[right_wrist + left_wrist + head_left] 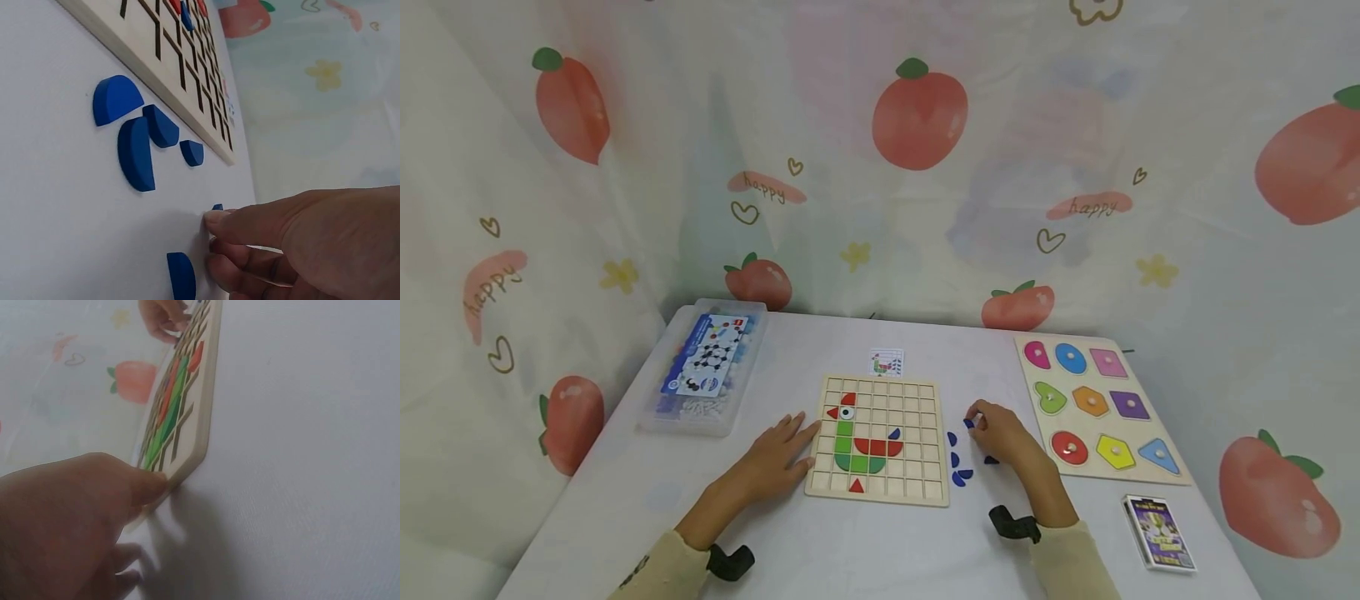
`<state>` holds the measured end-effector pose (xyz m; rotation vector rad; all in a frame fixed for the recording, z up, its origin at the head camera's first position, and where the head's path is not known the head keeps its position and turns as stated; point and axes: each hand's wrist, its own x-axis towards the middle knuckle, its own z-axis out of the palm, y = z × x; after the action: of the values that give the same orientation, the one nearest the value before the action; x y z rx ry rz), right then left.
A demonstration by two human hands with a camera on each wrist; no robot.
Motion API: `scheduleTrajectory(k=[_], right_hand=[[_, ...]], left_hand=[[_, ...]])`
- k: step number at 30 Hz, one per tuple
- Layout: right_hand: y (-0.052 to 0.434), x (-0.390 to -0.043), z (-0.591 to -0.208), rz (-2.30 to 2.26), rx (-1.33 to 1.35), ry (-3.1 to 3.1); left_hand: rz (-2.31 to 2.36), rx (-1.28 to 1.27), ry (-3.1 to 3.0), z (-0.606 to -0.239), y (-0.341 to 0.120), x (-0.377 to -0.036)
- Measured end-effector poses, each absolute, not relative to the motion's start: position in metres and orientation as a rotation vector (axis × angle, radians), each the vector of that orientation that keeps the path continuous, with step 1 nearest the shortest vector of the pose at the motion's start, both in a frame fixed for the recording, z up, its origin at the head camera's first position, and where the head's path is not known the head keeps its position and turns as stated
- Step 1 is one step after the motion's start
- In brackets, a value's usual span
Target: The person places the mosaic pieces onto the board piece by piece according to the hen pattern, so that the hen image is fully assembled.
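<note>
A square wooden grid board (917, 483) lies on the table, with red, green and blue pieces set in it as a bird with a round eye piece (847, 412). My left hand (772, 461) rests at the board's left edge, fingers extended. Its thumb (149, 485) touches the rim. To the right of the board, my right hand (1000, 433) pinches a small blue wooden piece (968, 423) between thumb and fingertips, mostly hidden in the right wrist view. Several loose blue pieces with one curved side (136, 153) lie between that hand and the board.
A small pattern card (887, 362) lies behind the board. On the left is a clear plastic case (707, 367). A shape-knob puzzle board (1138, 454) lies at the right, with a card box (1159, 533) in front of it. A printed curtain (850, 208) hangs behind the table.
</note>
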<state>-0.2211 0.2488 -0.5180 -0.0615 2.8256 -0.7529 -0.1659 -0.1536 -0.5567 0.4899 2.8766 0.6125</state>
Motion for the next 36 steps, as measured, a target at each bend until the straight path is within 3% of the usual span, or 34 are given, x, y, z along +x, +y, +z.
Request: scheduleTrajectory(k=[17, 25, 36], right_hand=[[0.245, -0.221, -0.533, -0.847, -0.059, 2.909], [0.205, -0.217, -0.519, -0.879, -0.036, 2.967], [0.164, -0.218, -0.532, -0.907, -0.147, 2.955]], left_hand=[[0.616, 0.496, 2.875, -0.554, -0.153, -0.164], [0.613, 0.494, 2.879, -0.555, -0.153, -0.165], [0.607, 0.506, 2.884, -0.553, -0.152, -0.164]])
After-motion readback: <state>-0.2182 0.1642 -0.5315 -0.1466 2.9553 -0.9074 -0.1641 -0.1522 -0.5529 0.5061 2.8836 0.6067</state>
